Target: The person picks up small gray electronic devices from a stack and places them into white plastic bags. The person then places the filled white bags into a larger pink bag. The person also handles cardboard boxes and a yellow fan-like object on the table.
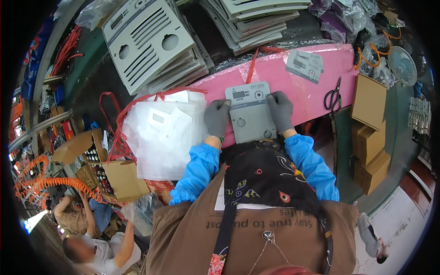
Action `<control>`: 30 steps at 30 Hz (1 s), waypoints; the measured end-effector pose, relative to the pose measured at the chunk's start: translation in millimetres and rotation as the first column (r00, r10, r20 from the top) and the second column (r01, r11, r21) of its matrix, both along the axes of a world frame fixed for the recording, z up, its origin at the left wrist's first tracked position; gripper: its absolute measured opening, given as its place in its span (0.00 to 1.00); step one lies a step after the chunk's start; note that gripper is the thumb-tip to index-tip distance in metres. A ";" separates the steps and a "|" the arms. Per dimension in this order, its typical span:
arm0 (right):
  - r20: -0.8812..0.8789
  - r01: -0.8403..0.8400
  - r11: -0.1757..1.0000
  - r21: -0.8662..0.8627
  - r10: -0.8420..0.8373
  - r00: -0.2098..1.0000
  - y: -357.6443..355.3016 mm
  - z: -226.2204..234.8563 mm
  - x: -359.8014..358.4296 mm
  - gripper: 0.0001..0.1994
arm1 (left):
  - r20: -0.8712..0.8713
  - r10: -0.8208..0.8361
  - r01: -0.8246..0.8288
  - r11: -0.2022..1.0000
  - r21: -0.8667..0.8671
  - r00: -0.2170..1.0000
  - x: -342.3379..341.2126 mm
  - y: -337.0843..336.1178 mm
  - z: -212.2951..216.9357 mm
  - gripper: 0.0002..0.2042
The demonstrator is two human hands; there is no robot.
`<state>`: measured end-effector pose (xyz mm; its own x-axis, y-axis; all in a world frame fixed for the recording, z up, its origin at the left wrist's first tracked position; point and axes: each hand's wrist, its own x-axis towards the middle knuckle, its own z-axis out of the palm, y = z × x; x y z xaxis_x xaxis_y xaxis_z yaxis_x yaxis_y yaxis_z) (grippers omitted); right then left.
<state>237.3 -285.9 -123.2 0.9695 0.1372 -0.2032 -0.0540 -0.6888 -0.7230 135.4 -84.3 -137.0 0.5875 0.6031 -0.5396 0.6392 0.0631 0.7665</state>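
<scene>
Brown apron cloth and a dark patterned top are filling the nearest part of the view, with two bright blue sleeves reaching forward from them. The left hand, in a grey glove, is gripping the left edge of a grey faceplate panel, its fingers closed over the rim; the right hand, gloved the same, is clasping the right edge, thumb lying on the face. The panel is lying flat between both hands at the near edge of a pink foam sheet that is covering the workbench, its small display window and round hole pointing away from the person. Just beside the left hand, a heap of white foam sleeves is spreading over a red-strapped bundle. Near that, to the person's left, open cardboard boxes are sitting with dark parts inside, and an orange coiled hose is curling past them; another person is bending over there at the lower left. To the right, black scissors are resting on the pink sheet's end, well apart from the hands, with closed cardboard cartons stacked beyond the bench edge. Farther along the pink sheet, a second small faceplate is lying on its own. At the far side, two tall stacks of slotted grey panels are leaning on the dark bench, beside clear plastic bags and a small fan.
</scene>
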 end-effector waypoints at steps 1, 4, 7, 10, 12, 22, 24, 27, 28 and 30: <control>0.006 0.001 1.000 -0.004 -0.001 1.000 -0.2 1.6 -0.6 0.11 | -0.003 -0.003 0.003 1.000 -0.004 1.000 0.1 0.0 1.4 0.14; 0.007 0.006 1.000 -0.007 -0.006 1.000 1.0 3.9 2.4 0.11 | 0.102 0.038 -0.037 0.999 -0.010 0.994 0.3 -2.8 -8.9 0.11; -0.022 0.015 1.000 -0.013 -0.015 1.000 -1.1 3.7 0.6 0.11 | 0.079 0.052 -0.050 0.999 -0.021 0.996 -0.5 -4.0 -11.6 0.10; -0.023 0.013 1.000 -0.026 -0.013 1.000 2.5 4.8 1.5 0.11 | 0.058 0.067 -0.063 0.996 -0.067 0.996 1.1 -0.9 -3.4 0.12; -0.056 0.027 0.999 -0.034 -0.029 0.998 2.0 7.9 -0.2 0.11 | 0.084 0.116 -0.104 0.985 -0.137 0.990 0.8 -5.4 1.2 0.11; 0.039 -0.018 1.000 0.001 0.018 0.999 -3.2 -12.5 -3.6 0.11 | 0.117 -0.125 0.102 0.977 0.187 0.985 -5.4 4.0 -15.0 0.16; 0.120 0.008 0.999 0.045 -0.014 0.993 -6.3 -26.0 -5.1 0.11 | 0.067 -0.055 0.054 0.999 0.009 0.996 -1.2 0.8 -5.5 0.14; 0.045 -0.039 0.997 -0.069 0.042 0.998 -1.8 -12.1 5.7 0.11 | 0.061 -0.234 0.217 0.954 0.206 0.970 -4.5 12.4 -23.6 0.13; 0.027 -0.081 0.992 -0.098 0.084 0.996 -4.1 -7.8 3.2 0.12 | -0.016 -0.300 0.283 0.879 0.383 0.954 5.5 0.3 13.2 0.14; 0.063 -0.145 0.979 -0.144 0.155 0.986 -4.2 3.3 -10.6 0.11 | -0.159 -0.465 0.487 0.776 0.401 0.871 13.8 7.8 34.7 0.16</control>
<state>226.7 -290.1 -119.9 0.9530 0.2577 -0.1594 0.1073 -0.7789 -0.6179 149.2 -76.5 -102.4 0.8397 0.4249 -0.3382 0.5389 -0.5751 0.6155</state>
